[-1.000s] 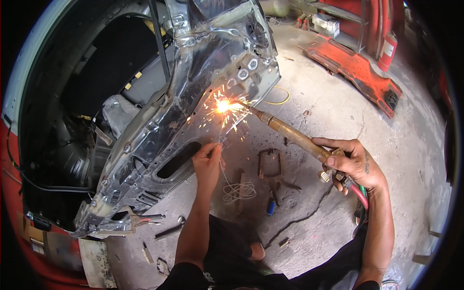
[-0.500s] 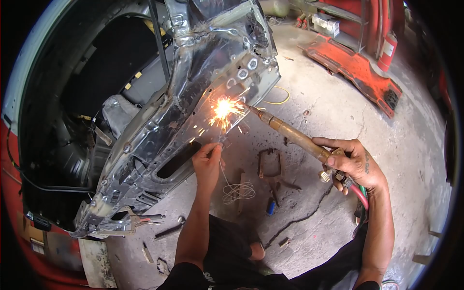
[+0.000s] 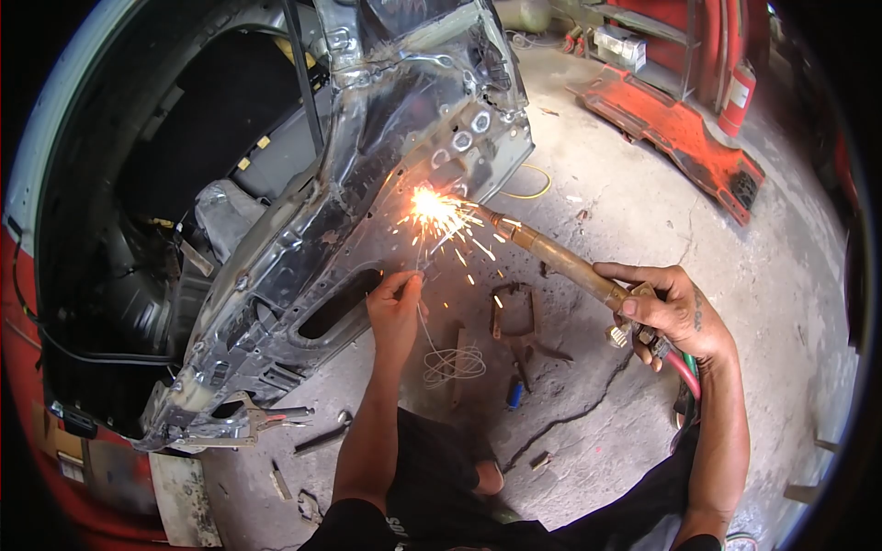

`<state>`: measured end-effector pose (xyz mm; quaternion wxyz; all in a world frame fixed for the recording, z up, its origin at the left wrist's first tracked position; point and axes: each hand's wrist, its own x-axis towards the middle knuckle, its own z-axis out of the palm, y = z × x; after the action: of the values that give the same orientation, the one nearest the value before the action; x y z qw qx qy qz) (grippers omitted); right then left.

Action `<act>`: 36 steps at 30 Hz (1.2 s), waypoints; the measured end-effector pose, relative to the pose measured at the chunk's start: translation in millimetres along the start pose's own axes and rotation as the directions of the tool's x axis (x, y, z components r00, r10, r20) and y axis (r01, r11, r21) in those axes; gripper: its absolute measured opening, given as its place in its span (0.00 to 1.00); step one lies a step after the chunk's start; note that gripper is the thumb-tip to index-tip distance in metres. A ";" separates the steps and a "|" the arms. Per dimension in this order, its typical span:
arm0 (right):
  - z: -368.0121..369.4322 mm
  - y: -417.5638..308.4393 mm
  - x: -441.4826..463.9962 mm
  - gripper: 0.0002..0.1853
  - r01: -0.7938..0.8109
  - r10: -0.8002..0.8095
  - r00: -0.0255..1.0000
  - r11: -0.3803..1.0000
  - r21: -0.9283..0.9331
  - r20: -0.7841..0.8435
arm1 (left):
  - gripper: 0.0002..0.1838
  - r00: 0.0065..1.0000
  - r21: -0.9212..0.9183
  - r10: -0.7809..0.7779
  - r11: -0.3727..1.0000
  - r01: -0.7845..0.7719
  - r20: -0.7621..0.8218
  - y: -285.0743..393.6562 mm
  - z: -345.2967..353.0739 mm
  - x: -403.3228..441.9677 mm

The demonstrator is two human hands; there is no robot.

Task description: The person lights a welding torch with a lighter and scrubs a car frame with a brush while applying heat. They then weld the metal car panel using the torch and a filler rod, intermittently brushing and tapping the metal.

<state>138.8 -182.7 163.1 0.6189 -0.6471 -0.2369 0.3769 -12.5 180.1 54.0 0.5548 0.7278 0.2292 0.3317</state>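
My right hand (image 3: 669, 312) is wrapped round the valve end of a brass gas welding torch (image 3: 565, 262). Red and green hoses (image 3: 684, 372) trail from its back end. The torch tip points left at the bare metal car body panel (image 3: 386, 207), where bright sparks (image 3: 436, 209) spray out and hide the tip. Just below the sparks, my left hand (image 3: 395, 301) pinches a thin welding wire (image 3: 422, 317). The wire's upper end runs up into the glare; its lower part hangs in a loose coil (image 3: 454, 365) under the hand.
On the concrete floor lie a rusty C-shaped clamp (image 3: 514, 312) and a blue object (image 3: 514, 395). Locking pliers (image 3: 266, 418) grip the panel's lower edge. An orange creeper (image 3: 675, 129) and a red fire extinguisher (image 3: 736, 99) are at the upper right.
The spark spray now fans more down and to the right, with sparks flying past the torch tip. The torch tip has shifted very slightly; both hands stay nearly still.
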 end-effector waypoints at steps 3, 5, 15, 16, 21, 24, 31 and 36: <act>0.0 0.6 0.2 0.31 0.006 -0.006 1.000 1.000 -0.016 -0.003 | 0.08 1.000 0.007 0.013 1.000 -0.013 0.007 -0.8 -0.3 0.0; -0.1 0.5 0.0 0.31 0.004 -0.004 1.000 1.000 -0.017 -0.003 | 0.08 1.000 0.012 0.007 1.000 -0.007 0.015 -1.2 -0.9 0.7; -0.8 2.0 0.5 0.31 0.018 -0.018 1.000 0.999 -0.026 -0.004 | 0.07 1.000 -0.002 0.015 1.000 -0.015 -0.010 -1.5 1.1 1.0; -0.1 0.8 0.1 0.31 0.014 -0.014 1.000 1.000 -0.024 -0.003 | 0.07 1.000 -0.010 0.007 1.000 -0.007 -0.005 -0.1 1.4 0.6; 0.2 -0.8 -1.1 0.31 0.002 -0.002 1.000 1.000 -0.015 -0.007 | 0.07 0.999 -0.022 0.046 0.999 -0.046 0.006 -5.3 0.0 1.8; 1.2 -2.8 -1.7 0.31 -0.011 0.011 1.000 1.000 -0.004 0.000 | 0.08 1.000 -0.014 0.030 0.999 -0.030 -0.003 -4.5 0.7 1.8; 0.8 -2.4 -1.4 0.31 -0.003 0.003 1.000 1.000 -0.012 -0.005 | 0.08 1.000 -0.047 0.020 0.999 -0.020 0.000 -3.1 0.5 0.7; 1.2 -2.6 -1.5 0.30 -0.002 0.002 1.000 1.000 -0.003 0.005 | 0.08 1.000 -0.055 0.027 0.998 -0.027 0.001 -1.4 1.3 0.6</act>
<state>137.3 -182.9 166.0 0.6168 -0.6476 -0.2382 0.3787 -11.1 180.0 52.5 0.5705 0.7153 0.2097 0.3447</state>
